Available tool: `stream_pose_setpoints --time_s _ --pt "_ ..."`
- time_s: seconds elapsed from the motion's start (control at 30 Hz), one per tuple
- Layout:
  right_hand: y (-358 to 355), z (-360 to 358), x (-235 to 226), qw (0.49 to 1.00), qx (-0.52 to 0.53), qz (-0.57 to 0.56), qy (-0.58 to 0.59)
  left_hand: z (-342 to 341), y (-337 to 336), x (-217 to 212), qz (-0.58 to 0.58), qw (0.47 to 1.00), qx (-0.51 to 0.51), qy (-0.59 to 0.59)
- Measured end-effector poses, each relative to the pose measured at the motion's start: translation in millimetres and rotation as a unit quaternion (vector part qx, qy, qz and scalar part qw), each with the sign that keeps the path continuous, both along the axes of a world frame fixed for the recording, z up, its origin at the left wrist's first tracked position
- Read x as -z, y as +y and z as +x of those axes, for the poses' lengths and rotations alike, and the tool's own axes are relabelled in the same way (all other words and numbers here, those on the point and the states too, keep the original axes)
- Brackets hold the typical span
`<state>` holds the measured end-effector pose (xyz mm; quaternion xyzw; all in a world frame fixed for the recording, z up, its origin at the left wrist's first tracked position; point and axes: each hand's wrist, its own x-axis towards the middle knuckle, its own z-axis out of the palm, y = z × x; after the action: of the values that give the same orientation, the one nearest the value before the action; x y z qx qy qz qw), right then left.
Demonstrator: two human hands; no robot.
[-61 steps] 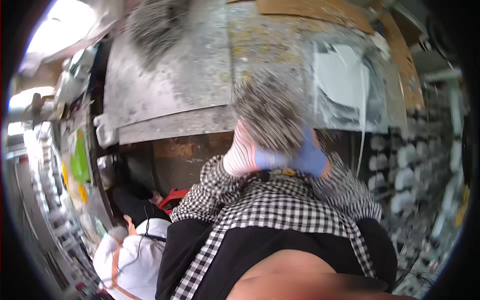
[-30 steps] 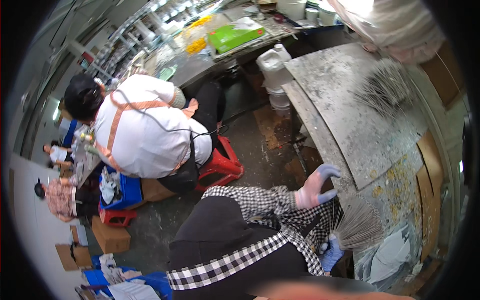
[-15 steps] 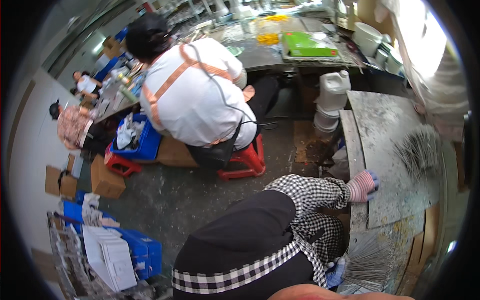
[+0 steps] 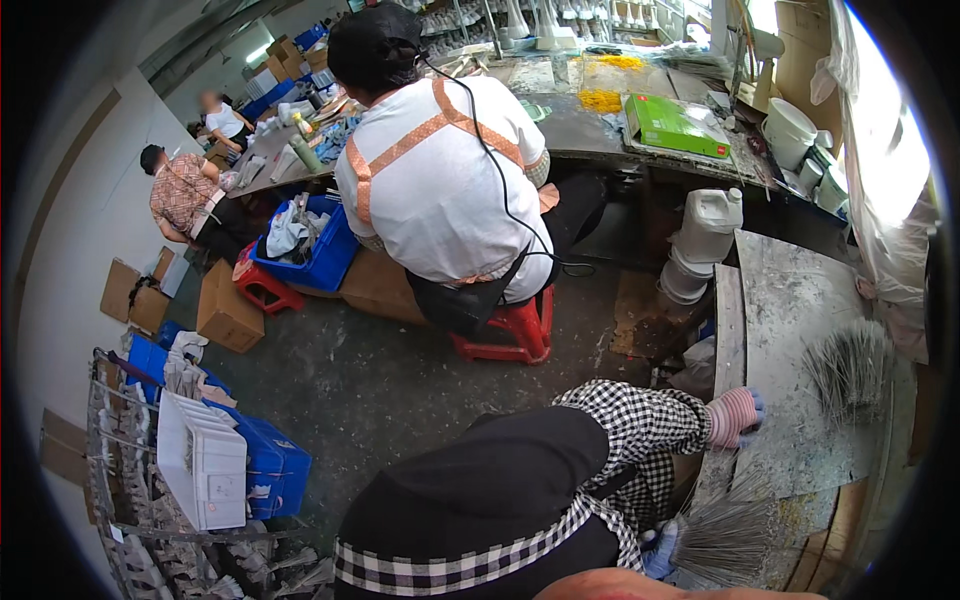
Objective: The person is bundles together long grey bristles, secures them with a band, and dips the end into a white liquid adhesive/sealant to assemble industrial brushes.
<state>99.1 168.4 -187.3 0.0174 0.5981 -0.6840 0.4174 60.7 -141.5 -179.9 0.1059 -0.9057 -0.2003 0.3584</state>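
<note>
In the head view, the left hand [image 4: 735,417], in a pink-cuffed blue glove, rests loosely on the near edge of the scuffed metal worktable [image 4: 800,300]. The right hand [image 4: 662,548] grasps a fan of thin grey wire rods [image 4: 722,535]. Another loose pile of rods [image 4: 850,365] lies further right, nearer the left hand.

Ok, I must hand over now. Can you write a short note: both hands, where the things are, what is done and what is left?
Left hand: blue glove with a striped cuff, resting on the near edge of the grey board; its grip is hidden.
Right hand: blue glove, closed on the base of a bundle of thin grey rods, which fans out low beside the board.
Done: a second pile of rods lies spread on the board.
Left: the held bundle is not yet on the board.
Note: a co-worker on a red stool sits close behind.
</note>
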Motion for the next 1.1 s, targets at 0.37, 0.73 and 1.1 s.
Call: stream_pose_setpoints --time_s 0.37,0.73,1.1 --pt "-28 44 -60 0.996 -0.029 0.02 0.083 2 -2 -4 0.032 0.999 0.028 0.01" --pt "-10 31 -19 0.993 -0.04 0.002 0.108 -7 4 0 0.026 0.998 0.028 0.039" --pt "5 9 8 0.988 -0.102 0.002 0.119 -5 1 5 0.019 1.0 0.011 0.021"
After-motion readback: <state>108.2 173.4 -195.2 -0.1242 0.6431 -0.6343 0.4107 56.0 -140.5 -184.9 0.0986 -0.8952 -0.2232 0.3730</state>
